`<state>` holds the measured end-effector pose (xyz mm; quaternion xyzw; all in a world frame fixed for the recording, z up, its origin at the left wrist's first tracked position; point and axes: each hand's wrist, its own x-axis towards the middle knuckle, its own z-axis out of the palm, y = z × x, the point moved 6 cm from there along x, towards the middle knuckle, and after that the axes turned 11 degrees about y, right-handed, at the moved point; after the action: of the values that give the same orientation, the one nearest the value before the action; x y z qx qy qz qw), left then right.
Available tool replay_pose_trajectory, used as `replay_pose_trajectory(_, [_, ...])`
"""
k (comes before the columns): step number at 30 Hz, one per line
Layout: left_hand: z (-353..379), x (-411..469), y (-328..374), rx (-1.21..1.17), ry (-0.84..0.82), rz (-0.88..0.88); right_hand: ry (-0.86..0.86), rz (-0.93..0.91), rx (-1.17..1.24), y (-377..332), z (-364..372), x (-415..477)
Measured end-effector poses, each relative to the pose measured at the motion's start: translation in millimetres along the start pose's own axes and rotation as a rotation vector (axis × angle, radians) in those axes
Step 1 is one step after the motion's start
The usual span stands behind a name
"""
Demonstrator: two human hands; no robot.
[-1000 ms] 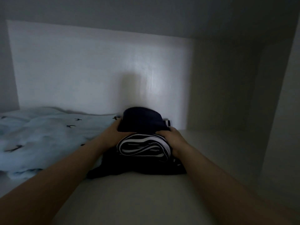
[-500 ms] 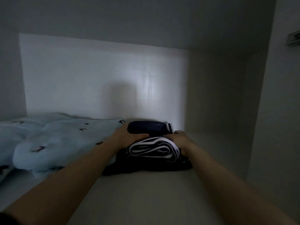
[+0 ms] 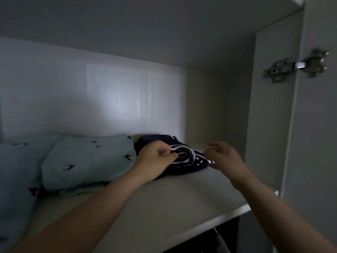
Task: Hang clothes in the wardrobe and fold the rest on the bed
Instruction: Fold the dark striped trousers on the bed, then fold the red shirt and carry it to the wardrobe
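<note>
A small stack of folded dark navy clothes with a black-and-white striped piece [image 3: 184, 157] lies on the white wardrobe shelf [image 3: 164, 203], near the back wall. My left hand [image 3: 155, 157] rests against the stack's left side, fingers curled, pinching the striped fabric's edge. My right hand [image 3: 221, 156] hovers just right of the stack with fingers loosely spread, holding nothing.
Pale blue bedding with small dark bird prints [image 3: 82, 161] fills the shelf's left part, touching the stack. The wardrobe side wall [image 3: 266, 125] and a metal door hinge [image 3: 295, 66] are on the right. Below the shelf's front edge dark items show [image 3: 218, 240].
Both hands were pressing on the stack's sides. Now my right hand has come off it and opened, my left has shifted to the striped edge, and the view has pulled back.
</note>
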<state>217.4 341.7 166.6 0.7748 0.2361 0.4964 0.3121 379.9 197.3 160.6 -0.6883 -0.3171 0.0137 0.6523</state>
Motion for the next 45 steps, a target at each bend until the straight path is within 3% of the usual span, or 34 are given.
replay_pose_trajectory(4, [12.3,-32.3,26.6,-0.116,-0.118,-0.054,0.074,0.035,0.035,-1.8,-45.4,-50.7])
replay_pose_trajectory(14, [100.1,-167.8,145.3,-0.305,-0.299,0.019,0.354,-0.069,-0.334,-20.3,-241.9,-195.5])
replay_pose_trajectory(26, [219.9,-464.7,396.2,-0.693,-0.969,0.104,0.917,0.105,-0.647,-64.8,-545.9,-487.1])
replay_pose_trajectory(31, [237.8,-559.6,488.4,-0.832,-1.173,0.096,1.088,0.178,-0.805,-93.2,-613.9,-587.6])
replay_pose_trajectory(38, [244.9,-697.6,606.8,-0.991,-1.521,0.334,1.370,0.321,-0.931,-129.5,-685.6,-722.4])
replay_pose_trajectory(45, [222.1,-834.2,703.5,-1.156,-1.781,0.551,1.663,0.466,-1.094,-175.4,-711.9,-866.3])
